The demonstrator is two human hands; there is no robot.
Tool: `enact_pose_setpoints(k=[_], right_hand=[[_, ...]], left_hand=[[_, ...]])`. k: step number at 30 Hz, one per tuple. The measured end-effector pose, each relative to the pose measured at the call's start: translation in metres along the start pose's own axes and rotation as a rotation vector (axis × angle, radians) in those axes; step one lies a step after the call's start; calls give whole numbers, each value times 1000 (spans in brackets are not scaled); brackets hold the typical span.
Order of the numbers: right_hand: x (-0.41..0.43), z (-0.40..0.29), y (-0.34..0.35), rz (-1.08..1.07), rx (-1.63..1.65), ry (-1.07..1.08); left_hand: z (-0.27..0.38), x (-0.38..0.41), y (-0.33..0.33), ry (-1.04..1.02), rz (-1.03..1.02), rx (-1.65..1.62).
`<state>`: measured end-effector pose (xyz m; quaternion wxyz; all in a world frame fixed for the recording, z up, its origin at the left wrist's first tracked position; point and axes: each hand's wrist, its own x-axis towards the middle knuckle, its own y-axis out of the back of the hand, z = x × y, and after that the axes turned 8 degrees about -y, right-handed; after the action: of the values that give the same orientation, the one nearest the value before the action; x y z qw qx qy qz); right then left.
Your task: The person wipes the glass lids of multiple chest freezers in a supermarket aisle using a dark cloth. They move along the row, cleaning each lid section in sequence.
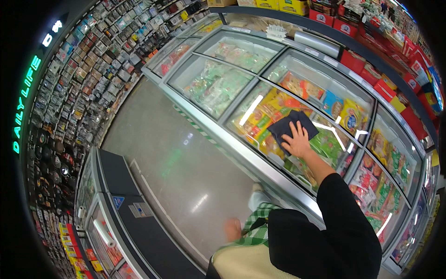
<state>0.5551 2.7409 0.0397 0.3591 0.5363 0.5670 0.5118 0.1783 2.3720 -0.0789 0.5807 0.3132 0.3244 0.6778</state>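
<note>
My right hand (298,141) lies spread over a dark folded cloth (294,130), pressing it against the glass lid (256,104) of a chest freezer. Under that glass are yellow and green bags of frozen food (266,111). The black-sleeved right arm reaches in from the lower right. Low in the middle, beside the green checked cloth at my waist, hangs my left hand (232,229). It is blurred, and its fingers cannot be made out.
The freezer's metal front edge (244,150) runs diagonally beside the grey floor (174,153). Another freezer with dark panels (129,209) stands at lower left. Packed wall shelves (90,69) fill the left. A raised shelf (334,31) with red boxes runs behind the freezer.
</note>
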Motion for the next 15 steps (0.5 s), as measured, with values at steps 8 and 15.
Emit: enact_pose_setpoints(k=[8, 15], right_hand=[[114, -120, -39, -160, 191, 315], [233, -111, -78, 199, 41, 99]], left_hand=[[17, 164, 75, 49, -216, -82], [-37, 223, 113, 132, -162, -81]])
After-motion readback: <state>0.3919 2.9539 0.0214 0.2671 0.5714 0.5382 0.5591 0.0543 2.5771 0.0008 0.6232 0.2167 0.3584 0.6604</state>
